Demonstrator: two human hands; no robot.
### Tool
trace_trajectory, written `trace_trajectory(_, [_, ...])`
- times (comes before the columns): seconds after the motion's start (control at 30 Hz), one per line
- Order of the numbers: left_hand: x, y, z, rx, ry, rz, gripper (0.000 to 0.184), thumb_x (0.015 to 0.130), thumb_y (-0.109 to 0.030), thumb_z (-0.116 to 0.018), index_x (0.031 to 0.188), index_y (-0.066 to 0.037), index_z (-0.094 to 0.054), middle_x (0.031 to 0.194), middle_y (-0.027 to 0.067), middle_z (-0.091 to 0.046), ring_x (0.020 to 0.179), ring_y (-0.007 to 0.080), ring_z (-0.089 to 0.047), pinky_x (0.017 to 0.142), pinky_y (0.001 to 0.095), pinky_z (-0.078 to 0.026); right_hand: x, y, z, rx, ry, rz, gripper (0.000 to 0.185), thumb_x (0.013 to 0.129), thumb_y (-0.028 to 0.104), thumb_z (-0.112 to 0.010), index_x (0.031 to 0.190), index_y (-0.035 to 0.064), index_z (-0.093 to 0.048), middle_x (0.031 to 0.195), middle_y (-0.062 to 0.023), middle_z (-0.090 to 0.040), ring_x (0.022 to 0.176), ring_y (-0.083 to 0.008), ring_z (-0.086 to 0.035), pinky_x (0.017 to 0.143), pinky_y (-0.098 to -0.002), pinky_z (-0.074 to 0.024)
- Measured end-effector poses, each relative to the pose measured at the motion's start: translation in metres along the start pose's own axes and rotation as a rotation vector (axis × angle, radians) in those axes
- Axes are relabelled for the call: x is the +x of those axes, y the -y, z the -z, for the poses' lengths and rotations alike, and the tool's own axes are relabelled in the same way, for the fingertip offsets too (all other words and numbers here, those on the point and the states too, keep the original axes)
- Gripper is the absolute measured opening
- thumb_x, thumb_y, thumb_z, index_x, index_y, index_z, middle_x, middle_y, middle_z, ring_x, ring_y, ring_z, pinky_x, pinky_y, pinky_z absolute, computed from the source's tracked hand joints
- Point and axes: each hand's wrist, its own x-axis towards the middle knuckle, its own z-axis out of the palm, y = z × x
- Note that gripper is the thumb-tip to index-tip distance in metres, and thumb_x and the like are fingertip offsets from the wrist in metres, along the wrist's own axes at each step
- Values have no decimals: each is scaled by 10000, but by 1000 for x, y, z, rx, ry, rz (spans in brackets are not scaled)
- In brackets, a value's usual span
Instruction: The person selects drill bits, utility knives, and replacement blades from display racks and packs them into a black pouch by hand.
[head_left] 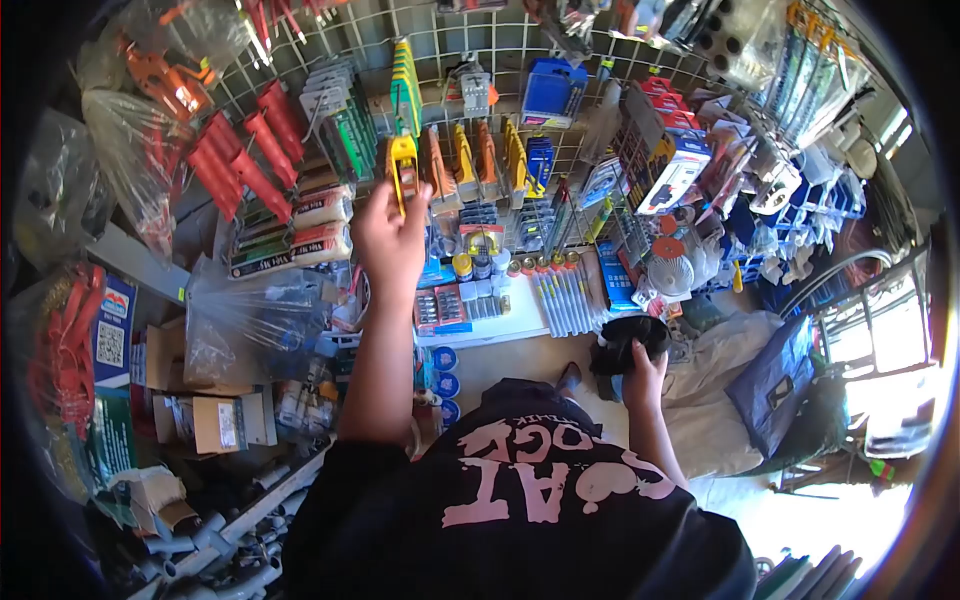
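My left hand (393,238) is raised to the wire rack, its thumb and fingers closed around the lower end of a narrow yellow pack (403,160). Whatever is inside that pack is too small to make out. Just above it, a row of yellow-green packs (404,88) hangs from the rack, and orange packs (436,165) hang to its right. Low on the right, my right hand (645,377) grips a dark black object (630,343) whose kind I cannot tell.
Red caulking guns (240,165) hang to the left above bagged goods (320,240). A white shelf (500,325) carries small boxes and slim tubes (565,298). Cardboard boxes (220,420) and grey pipe fittings (240,575) lie lower left. A beige cover (720,390) drapes at right.
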Motion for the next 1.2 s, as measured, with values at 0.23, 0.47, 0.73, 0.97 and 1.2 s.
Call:
trace_trajectory(0.23, [-118, -64, -42, -17, 805, 262, 284, 934, -162, -675, 1161, -21, -581, 832, 116, -698, 676, 216, -701, 602, 335, -514, 10, 24, -94, 563, 393, -46, 576, 925, 299, -631, 1386, 20, -427, 1224, -145, -613, 1100, -283, -621, 973, -416, -494])
trace_trajectory(0.47, [-145, -67, -36, -199, 936, 323, 223, 967, -81, -547, 1165, 18, -575, 815, 160, -656, 684, 229, -659, 634, 345, -489, 0, 56, -143, 247, 429, 70, 395, 870, 86, -682, 1228, 3, -539, 1042, -121, -680, 956, -216, -670, 886, -349, -533])
trace_trajectory(0.73, [-89, -79, 18, -1, 1305, 247, 206, 967, -212, -631, 925, -12, -663, 596, 50, -549, 521, 105, -507, 504, 306, -384, 0, 84, -116, -422, 761, 460, 241, 821, 137, -781, 950, -8, -639, 853, -102, -692, 753, -193, -664, 687, -326, -501])
trace_trajectory(0.97, [-76, -91, 13, 118, 1457, 12, 197, 950, -249, -633, 990, -56, -648, 728, 166, -624, 661, 354, -629, 588, 388, -458, 1, 123, -114, -639, 951, 390, 334, 786, 208, -831, 1000, 8, -670, 853, -97, -702, 766, -210, -684, 713, -343, -523])
trace_trajectory(1.2, [-140, -78, -37, -698, 914, 588, 286, 1059, -277, -422, 1155, -28, -527, 740, -39, -442, 590, 32, -359, 529, 206, -294, -10, 88, -131, 297, 702, 203, 794, 874, 468, -703, 1442, 19, -379, 1406, -139, -507, 1318, -259, -487, 1122, -416, -358])
